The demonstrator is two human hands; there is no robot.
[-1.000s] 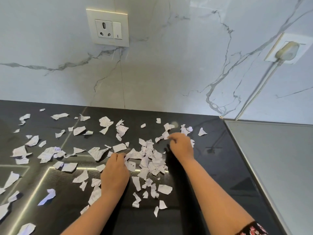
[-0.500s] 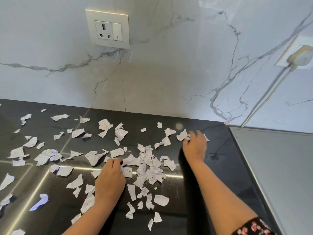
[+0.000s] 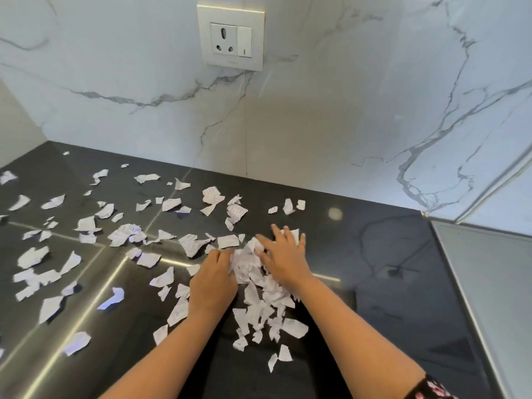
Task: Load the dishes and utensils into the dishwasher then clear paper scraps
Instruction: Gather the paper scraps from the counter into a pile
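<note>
- Two hands meet at a heap of paper scraps [image 3: 247, 264] near the middle of the glossy black table [image 3: 374, 263].
- Palm down, the right hand [image 3: 283, 259] lies on the far right side of the heap. Its fingers are straight and spread, pressing paper against the table, and it grasps nothing.
- Knuckles up, the left hand [image 3: 214, 279] sits just left of the heap, fingers bent, with the tips against the paper. The fingertips are hidden, so I cannot tell whether it pinches a piece.
- Between the two hands the heap is thickest. From there it trails toward the near edge in a loose run of pieces beside the right forearm.
- Many loose scraps [image 3: 86, 224] lie singly across the left half of the table, out to the far left corner. A few small ones lie beyond the hands, nearer the wall [image 3: 345, 110].
- Behind the table, the wall is white marble with grey veins. It carries a socket [image 3: 231, 38] with a switch, above the hands.
- On the right, a flat grey surface [image 3: 489, 283] adjoins the table.
- At the bottom edge, a dark flowered sleeve [image 3: 429, 388] shows on the right arm.
</note>
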